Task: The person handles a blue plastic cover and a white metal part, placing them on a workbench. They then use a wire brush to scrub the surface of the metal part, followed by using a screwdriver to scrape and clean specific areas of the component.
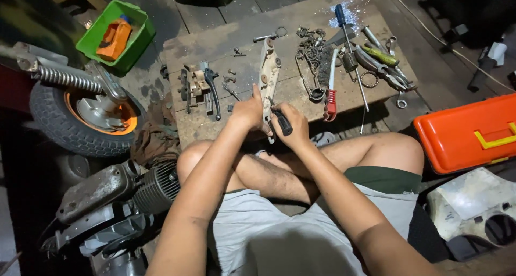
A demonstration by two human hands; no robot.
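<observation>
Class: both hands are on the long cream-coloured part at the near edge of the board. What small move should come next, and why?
Probably press the tool tip into the part's near end: the left hand steadies the cream part, and the right hand grips a black-handled tool there.

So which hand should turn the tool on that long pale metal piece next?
Probably the right hand: it already grips the black-handled screwdriver, tip against the long pale metal part. The left hand is busy steadying that part on the wooden board.

Rough, worn grey wooden board [215,128], centre frame; dull off-white metal cover plate [268,71] on it. Glossy orange plastic toolbox [462,133] right; matt green plastic bin [137,36] upper left.
</observation>
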